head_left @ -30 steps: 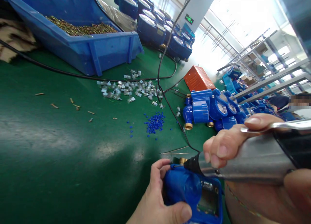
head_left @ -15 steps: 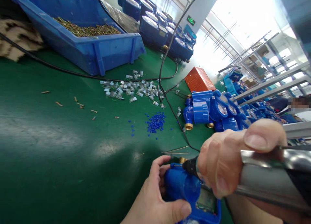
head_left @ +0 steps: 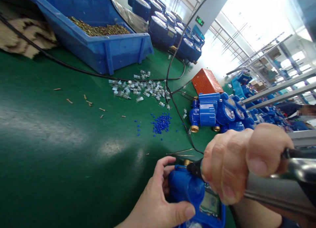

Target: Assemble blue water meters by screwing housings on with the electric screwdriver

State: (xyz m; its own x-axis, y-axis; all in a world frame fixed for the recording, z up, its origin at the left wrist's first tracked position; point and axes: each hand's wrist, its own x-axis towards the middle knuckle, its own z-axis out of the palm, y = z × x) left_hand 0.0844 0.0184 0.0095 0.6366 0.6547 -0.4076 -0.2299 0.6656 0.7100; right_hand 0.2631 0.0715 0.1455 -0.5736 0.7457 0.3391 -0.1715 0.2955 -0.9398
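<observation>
My left hand (head_left: 154, 196) wraps around a blue water meter (head_left: 185, 188) at the bottom centre, thumb in front and fingers behind. A small display (head_left: 209, 203) shows in the meter's lower housing, and a brass fitting (head_left: 187, 162) pokes out behind it. In my right hand (head_left: 232, 163) is a screwdriver with a grey body (head_left: 269, 185), probably a powered one, closed in a fist. Its black nose (head_left: 195, 168) points left, and the thin bit lies at the top edge of the meter. The bit's very tip is hard to make out.
A blue bin (head_left: 98, 53) of brass-coloured screws stands at the back left. Clear plastic pieces (head_left: 138, 88), blue beads (head_left: 161, 122) and loose screws (head_left: 89, 102) lie on the green tabletop. Black cables (head_left: 176, 107) cross near an orange box (head_left: 206, 81) and more blue meters (head_left: 207, 109).
The view has shifted slightly, so the background sits further right. My right thumb has come down off the metal lever and now curls at the front. Bit and meter keep their places together.
</observation>
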